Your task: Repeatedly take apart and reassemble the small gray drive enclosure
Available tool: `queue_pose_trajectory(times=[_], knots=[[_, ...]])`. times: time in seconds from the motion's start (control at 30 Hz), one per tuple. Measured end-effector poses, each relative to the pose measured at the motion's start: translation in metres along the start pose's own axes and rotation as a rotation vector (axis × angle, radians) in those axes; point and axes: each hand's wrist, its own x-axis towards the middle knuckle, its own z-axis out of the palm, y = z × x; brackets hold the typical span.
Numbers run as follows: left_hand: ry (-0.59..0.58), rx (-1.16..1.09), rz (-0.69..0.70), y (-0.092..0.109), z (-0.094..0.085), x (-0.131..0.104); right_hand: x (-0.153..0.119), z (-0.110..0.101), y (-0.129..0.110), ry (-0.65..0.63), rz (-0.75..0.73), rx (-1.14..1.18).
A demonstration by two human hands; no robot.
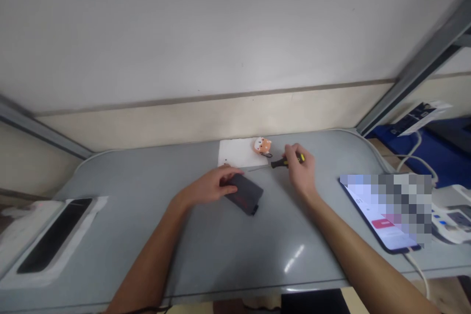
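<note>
My left hand (217,184) grips the far left end of a dark grey rectangular box-shaped device (245,194), its thumb over the top. The device lies tilted across the grey table, with a small black part sticking out at its near right corner. In my right hand (300,167) is a screwdriver (281,162) with a black and yellow handle. Its thin shaft points left, and the tip lies close to the device's far edge; whether they touch I cannot tell. Behind both hands, a white sheet (235,151) carries an orange and white animal-shaped case (262,145).
On the right lies a lit phone (382,216) with a cable plugged in, beside a white power strip (451,216). A dark flat phone-like slab (55,235) rests on white paper at the left. A wall (206,115) closes off the table's back edge.
</note>
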Motion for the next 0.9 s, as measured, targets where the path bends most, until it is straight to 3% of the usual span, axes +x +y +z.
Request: queue_pose_trajectory(times=[0.13, 0.23, 0.37, 0.5, 0.7, 0.9], knots=[[0.003, -0.094, 0.030, -0.010, -0.005, 0.004, 0.012, 0.007, -0.011, -0.122, -0.099, -0.080], [0.080, -0.164, 0.024, -0.014, 0.002, 0.010, 0.010, 0.019, -0.009, -0.223, -0.132, -0.116], [0.224, -0.128, 0.015, -0.016, 0.016, 0.016, 0.001, 0.024, -0.002, -0.230, -0.145, -0.099], [0.303, -0.019, 0.066, -0.014, 0.024, 0.018, -0.003, 0.014, 0.002, -0.189, -0.111, -0.096], [0.307, 0.115, 0.138, -0.006, 0.025, 0.018, -0.002, 0.002, 0.004, -0.129, -0.047, -0.015], [0.300, 0.186, 0.131, -0.005, 0.026, 0.016, -0.020, 0.010, -0.003, -0.345, -0.068, 0.006]])
